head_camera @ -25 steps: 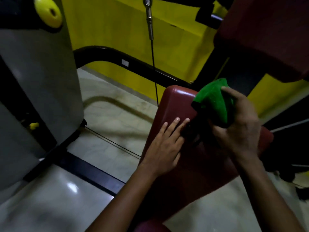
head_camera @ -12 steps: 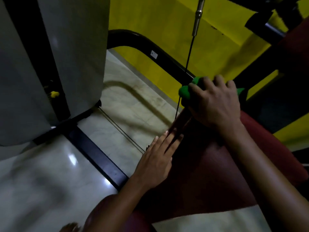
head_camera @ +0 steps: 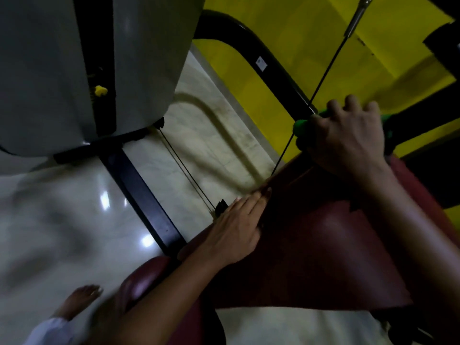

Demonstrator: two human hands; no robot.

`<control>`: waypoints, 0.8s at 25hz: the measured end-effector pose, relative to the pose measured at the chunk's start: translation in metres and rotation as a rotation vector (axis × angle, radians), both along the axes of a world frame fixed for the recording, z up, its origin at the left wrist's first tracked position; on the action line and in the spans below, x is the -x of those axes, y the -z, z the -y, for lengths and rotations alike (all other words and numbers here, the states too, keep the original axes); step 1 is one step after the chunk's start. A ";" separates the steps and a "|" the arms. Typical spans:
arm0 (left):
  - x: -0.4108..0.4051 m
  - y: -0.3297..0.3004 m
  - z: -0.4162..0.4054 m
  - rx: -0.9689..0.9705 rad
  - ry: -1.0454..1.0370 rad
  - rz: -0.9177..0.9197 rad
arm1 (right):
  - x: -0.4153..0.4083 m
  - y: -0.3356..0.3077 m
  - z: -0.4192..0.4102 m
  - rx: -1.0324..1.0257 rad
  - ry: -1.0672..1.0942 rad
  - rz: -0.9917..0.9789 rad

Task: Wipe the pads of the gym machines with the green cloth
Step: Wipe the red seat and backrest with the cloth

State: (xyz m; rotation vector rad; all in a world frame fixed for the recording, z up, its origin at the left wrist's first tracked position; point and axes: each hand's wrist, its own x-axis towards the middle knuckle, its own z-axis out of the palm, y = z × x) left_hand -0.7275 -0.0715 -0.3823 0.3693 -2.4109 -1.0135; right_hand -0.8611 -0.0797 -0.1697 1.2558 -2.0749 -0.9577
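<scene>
The right hand (head_camera: 348, 138) has its grip curled over the green cloth (head_camera: 302, 127) at the far edge of the red pad (head_camera: 323, 245). The left hand (head_camera: 234, 232) lies flat with spread fingers on the pad. The thin cable (head_camera: 323, 78) runs just beside the cloth and could catch it.

Red pad (head_camera: 323, 257) w/ left hand (head_camera: 234, 235) flat on it; green cloth (head_camera: 302, 128) at far edge.

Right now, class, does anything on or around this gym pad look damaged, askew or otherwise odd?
Nothing stands out. The red pad shows no visible tear or spill, though the dim, blurry view hides fine detail. The right hand holds the green cloth at its far edge; the left hand rests flat on it.
</scene>
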 end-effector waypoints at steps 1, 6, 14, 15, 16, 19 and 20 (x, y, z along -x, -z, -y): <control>0.003 0.003 0.000 -0.068 -0.006 0.001 | -0.009 0.014 0.005 -0.084 -0.034 -0.028; 0.019 0.019 0.000 -0.327 -0.006 -0.166 | -0.015 0.040 0.016 -0.212 -0.004 0.046; 0.026 0.034 0.008 -0.398 -0.003 -0.207 | -0.016 0.058 0.025 -0.247 0.021 -0.202; 0.027 0.033 0.008 -0.411 -0.010 -0.209 | -0.018 0.069 0.027 -0.288 0.018 -0.209; 0.029 0.034 0.007 -0.447 -0.026 -0.162 | -0.020 0.080 0.028 -0.330 0.005 -0.199; 0.030 0.035 0.006 -0.575 -0.044 0.029 | -0.025 0.092 0.034 -0.379 0.025 -0.098; 0.028 0.038 0.006 -0.579 -0.024 0.000 | -0.024 0.084 0.036 -0.329 0.061 -0.052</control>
